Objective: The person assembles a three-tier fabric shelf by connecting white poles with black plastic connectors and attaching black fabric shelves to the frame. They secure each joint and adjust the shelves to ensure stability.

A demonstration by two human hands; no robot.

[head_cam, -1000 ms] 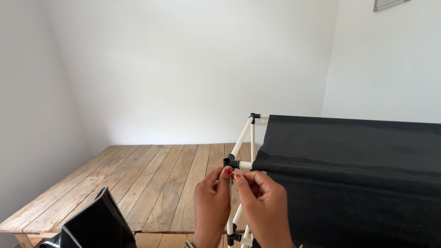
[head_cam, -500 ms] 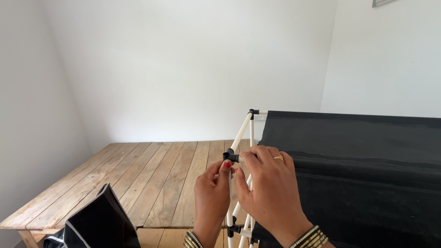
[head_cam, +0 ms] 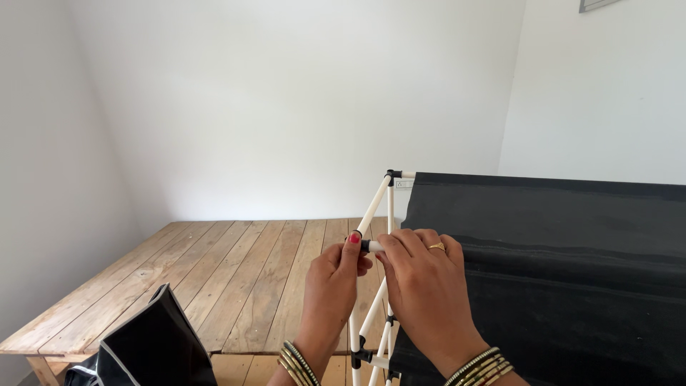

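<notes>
A frame of white tubes (head_cam: 374,206) with black corner connectors stands in front of me, with black fabric (head_cam: 557,250) stretched over its right part. My left hand (head_cam: 331,282) grips the upright tube just below the near top corner connector (head_cam: 357,239), thumb pressed on the connector. My right hand (head_cam: 425,286) is closed over the horizontal tube where it meets that connector, at the fabric's edge. Both wrists wear gold bangles.
A wide wooden plank platform (head_cam: 214,279) lies behind the frame, against white walls. A black fabric piece with a pale edge (head_cam: 153,347) stands at the lower left. A far corner connector (head_cam: 391,174) tops the frame's back post.
Both hands have risen to the near top corner. My right hand went from pinching beside the left to wrapping over the horizontal tube; my left thumb now covers the connector.
</notes>
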